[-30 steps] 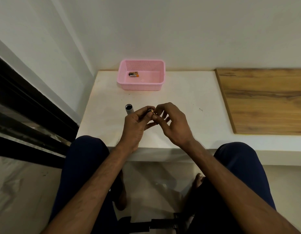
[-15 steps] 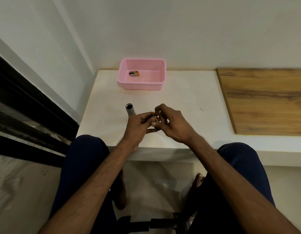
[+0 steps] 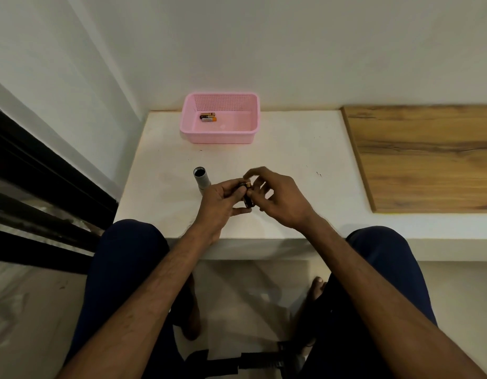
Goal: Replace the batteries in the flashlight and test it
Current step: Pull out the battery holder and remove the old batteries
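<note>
Looking down from the head camera, both hands are up over the near part of the white tabletop [image 3: 291, 149]. The left hand [image 3: 222, 199] has fingers and thumb curled round a small dark cylindrical piece with a gold-coloured tip [image 3: 247, 194], holding it above the table's front part. The right hand [image 3: 282, 199] is right beside it, fingers curved and spread, the upper ones blurred (whether any of them actually pinch the piece, I cannot tell). Just past the left hand's knuckles, the silver metal flashlight tube [image 3: 201, 178] shows its open dark mouth, its lower end hidden behind that hand. Back against the wall sits the pink perforated plastic basket [image 3: 217, 136], with two black-and-orange batteries [image 3: 208, 117] side by side in its left half. A brown wooden board [image 3: 423, 157] lies to the right.
</note>
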